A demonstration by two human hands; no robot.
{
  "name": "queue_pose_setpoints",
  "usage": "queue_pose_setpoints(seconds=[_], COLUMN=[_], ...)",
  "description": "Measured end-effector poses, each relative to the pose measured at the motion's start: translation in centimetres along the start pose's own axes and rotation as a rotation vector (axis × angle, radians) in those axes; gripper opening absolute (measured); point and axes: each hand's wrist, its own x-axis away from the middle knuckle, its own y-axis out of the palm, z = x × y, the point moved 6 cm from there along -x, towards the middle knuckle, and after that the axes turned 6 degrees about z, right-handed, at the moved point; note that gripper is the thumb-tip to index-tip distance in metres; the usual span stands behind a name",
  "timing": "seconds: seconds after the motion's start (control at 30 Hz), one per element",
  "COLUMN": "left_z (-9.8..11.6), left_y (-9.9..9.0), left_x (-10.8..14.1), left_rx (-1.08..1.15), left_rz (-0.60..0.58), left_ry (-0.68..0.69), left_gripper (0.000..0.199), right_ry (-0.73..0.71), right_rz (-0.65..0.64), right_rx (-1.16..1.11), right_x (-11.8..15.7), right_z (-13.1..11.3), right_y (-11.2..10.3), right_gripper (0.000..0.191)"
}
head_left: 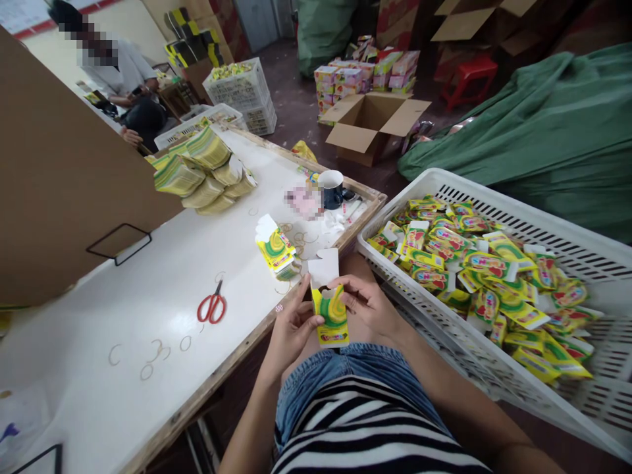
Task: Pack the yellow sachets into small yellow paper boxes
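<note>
Above my lap, a small yellow and green carton [332, 319] is held between both hands, its white top flap raised. My left hand [295, 322] grips its left side, thumb across the front. At the upper right edge, the fingers of my right hand [368, 303] pinch the carton near its opening. On the table edge just beyond stands a stack of flat cartons [277, 250] of the same print. To my right, a white plastic crate [494, 191] holds many small yellow cartons [494, 266].
Red-handled scissors [212, 307] and loose rubber bands [158, 352] lie on the white table [232, 230]. Bundled flat cartons [202, 171] are piled farther back, near a dark mug [330, 189]. An open cardboard box [370, 128] sits on the floor. Another person [121, 76] sits at the far left.
</note>
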Motion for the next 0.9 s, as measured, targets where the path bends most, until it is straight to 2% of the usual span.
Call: queue_pose_setpoints(seconds=[0.1, 0.23, 0.3, 0.37, 0.43, 0.5, 0.57, 0.63, 0.77, 0.9], left_z=[0.0, -0.1, -0.2, -0.4, -0.5, -0.8, -1.1, -1.5, -2.0, -2.6], left_y=[-0.1, 0.3, 0.4, 0.3, 0.3, 0.3, 0.0, -0.3, -0.1, 0.4], left_x=[0.1, 0.1, 0.0, -0.1, -0.3, -0.5, -0.7, -0.8, -0.9, -0.8], left_rx=[-0.018, 0.063, 0.111, 0.14, 0.134, 0.094, 0.044, -0.007, -0.038, -0.039], left_rz=[0.013, -0.052, -0.051, -0.025, -0.024, -0.039, -0.019, 0.034, 0.069, 0.015], left_ry=[-0.002, -0.022, -0.019, -0.012, -0.003, 0.0, 0.004, 0.011, 0.027, -0.005], left_gripper=[0.069, 0.047, 0.048, 0.062, 0.07, 0.064, 0.055, 0.052, 0.055, 0.057], right_ry=[0.017, -0.083, -0.108, -0.086, -0.098, -0.164, -0.216, -0.165, 0.064, 0.074], right_rz=[0.016, 0.034, 0.086, 0.142, 0.137, 0.101, 0.078, 0.044, -0.056, 0.016], right_rx=[0.033, 0.08, 0.064, 0.012, 0.0, 0.071, 0.142, 0.157, 0.215, 0.399], right_x=[-0.2, -0.5, -0.7, -0.9, -1.1, -1.2, -1.2, -1.1, -0.8, -0.9], right_z=[-0.1, -0.8, -0.7, -0.2, 0.0, -0.3, -0.7, -0.6, 0.9, 1.8], right_y=[-0.2, 0.0, 0.0, -0.2, -0.3, -0.4, -0.7, -0.9, -0.3, -0.1], right_gripper=[0.026, 0.025, 0.022, 0.026, 0.032, 0.029, 0.034, 0.039, 0.034, 0.029])
